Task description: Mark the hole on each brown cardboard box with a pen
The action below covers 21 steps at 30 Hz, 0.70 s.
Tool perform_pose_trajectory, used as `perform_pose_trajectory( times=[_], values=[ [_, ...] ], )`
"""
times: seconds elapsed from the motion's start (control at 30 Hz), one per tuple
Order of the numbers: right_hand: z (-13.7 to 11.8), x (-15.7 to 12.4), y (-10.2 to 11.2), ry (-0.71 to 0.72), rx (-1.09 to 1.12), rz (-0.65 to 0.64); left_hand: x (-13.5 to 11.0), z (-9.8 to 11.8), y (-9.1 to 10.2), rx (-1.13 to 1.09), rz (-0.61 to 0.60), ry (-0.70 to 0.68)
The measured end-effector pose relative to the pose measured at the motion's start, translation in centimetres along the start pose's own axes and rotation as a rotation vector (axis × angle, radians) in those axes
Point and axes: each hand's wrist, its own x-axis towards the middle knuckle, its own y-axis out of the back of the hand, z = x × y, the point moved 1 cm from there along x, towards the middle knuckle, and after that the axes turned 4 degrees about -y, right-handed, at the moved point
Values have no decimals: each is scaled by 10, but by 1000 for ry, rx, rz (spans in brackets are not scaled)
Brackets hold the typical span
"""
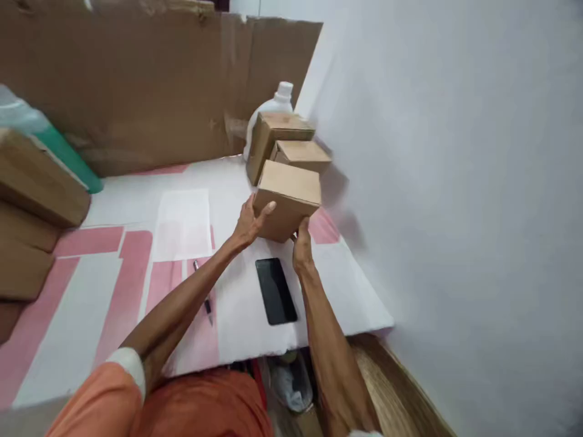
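Between my two hands is a small closed cardboard box (286, 203), tilted a little above the white and pink table. My left hand (251, 221) grips its left side, with the thumb on the front face. At the lower right corner, my right hand (302, 246) holds the box from below, its fingers partly hidden. Right behind it are two more cardboard boxes, a taller one (285, 124) and a smaller one (304, 155). A black smartphone (276, 291) lies on the table below the held box.
A white bottle (283, 94) stands behind the boxes, against a cardboard panel (150, 85). More cardboard boxes (27, 243) and a container of green liquid (68, 152) are at left. A pen (207, 303) and a white paper sheet (182, 224) lie mid-table. A wall (455, 182) bounds the right.
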Motion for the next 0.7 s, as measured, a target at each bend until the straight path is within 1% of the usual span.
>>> perform_pose_trajectory(
  times=[0.1, 0.17, 0.23, 0.3, 0.33, 0.37, 0.4, 0.43, 0.5, 0.53, 0.6, 0.7],
  values=[
    [3, -31, -39, 68, -3, -154, -31, 7, 70, 63, 95, 4],
    [5, -63, -73, 105, -13, -286, -62, 19, 126, 117, 204, 4],
    [10, -103, -114, 115, -21, -441, -101, 36, 185, 179, 344, 15],
    [16, -146, -151, 72, -32, -585, -146, 54, 239, 247, 497, 41],
    [20, -167, -166, 52, -30, -644, -170, 61, 261, 274, 559, 56],
    [25, -186, -177, 36, -26, -684, -193, 66, 279, 298, 604, 79],
    [31, -203, -184, 28, -25, -714, -215, 70, 293, 314, 636, 108],
    [37, -217, -187, 27, -26, -728, -235, 70, 302, 316, 648, 139],
    [50, -236, -183, 21, -43, -717, -265, 65, 311, 286, 652, 184],
    [57, -241, -178, 11, -68, -690, -274, 61, 312, 258, 652, 190],
    [67, -242, -165, -10, -138, -616, -280, 49, 311, 200, 664, 172],
    [74, -230, -148, 21, -247, -531, -271, 35, 305, 129, 686, 117]
  ],
)
